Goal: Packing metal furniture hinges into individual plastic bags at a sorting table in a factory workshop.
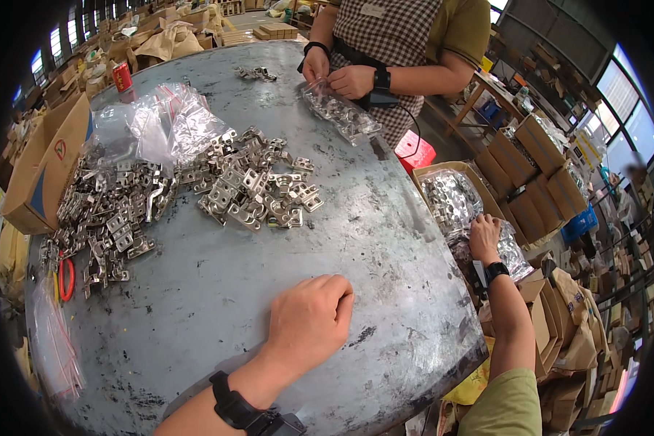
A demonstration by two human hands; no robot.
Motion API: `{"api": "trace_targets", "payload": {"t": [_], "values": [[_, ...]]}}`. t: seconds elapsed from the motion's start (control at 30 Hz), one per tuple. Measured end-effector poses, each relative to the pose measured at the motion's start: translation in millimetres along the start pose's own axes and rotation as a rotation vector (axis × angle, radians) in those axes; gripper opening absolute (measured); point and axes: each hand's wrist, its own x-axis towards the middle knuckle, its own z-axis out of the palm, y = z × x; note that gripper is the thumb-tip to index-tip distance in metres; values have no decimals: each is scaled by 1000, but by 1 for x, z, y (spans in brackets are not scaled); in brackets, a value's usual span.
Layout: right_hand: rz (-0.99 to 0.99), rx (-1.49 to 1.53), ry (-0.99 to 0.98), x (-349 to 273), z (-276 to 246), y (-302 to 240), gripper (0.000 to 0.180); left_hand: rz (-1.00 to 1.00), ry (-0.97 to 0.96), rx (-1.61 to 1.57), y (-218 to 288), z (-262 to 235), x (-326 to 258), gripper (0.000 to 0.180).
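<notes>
Loosely curled, my left hand [310,317] rests on the grey metal table with nothing visible in it. My right hand [484,238] reaches past the table's right edge and lies on clear plastic bags of metal parts [512,254], fingers slightly apart. These bags fill an open carton [416,176]. Ahead of my left hand spreads a heap of shiny metal hinge-like parts [258,182]. Across the table, a co-worker in a checked apron [374,43] holds a clear bag of similar parts [341,115] by its top with both hands.
Empty clear bags [160,125] lie on the heap's far side, near a red can [122,77]. At left, a tipped carton [51,163] stands by more parts, red-handled pliers [66,280] and flat bags [57,341]. More cartons [526,163] stand on the right.
</notes>
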Motion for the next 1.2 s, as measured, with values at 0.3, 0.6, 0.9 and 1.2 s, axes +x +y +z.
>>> {"api": "trace_targets", "payload": {"t": [0.3,0.6,0.9,1.2], "values": [[14,32,-24,-13,-17,10,8,-32,-14,-15,5,-1,-9,3],[29,141,112,-33,-26,34,5,-13,-18,16,9,4,-6,5],[67,309,206,-51,-52,57,4,362,-169,186,66,79,36,13],[135,717,479,-62,-178,64,10,386,-31,-40,136,167,51,73]]}}
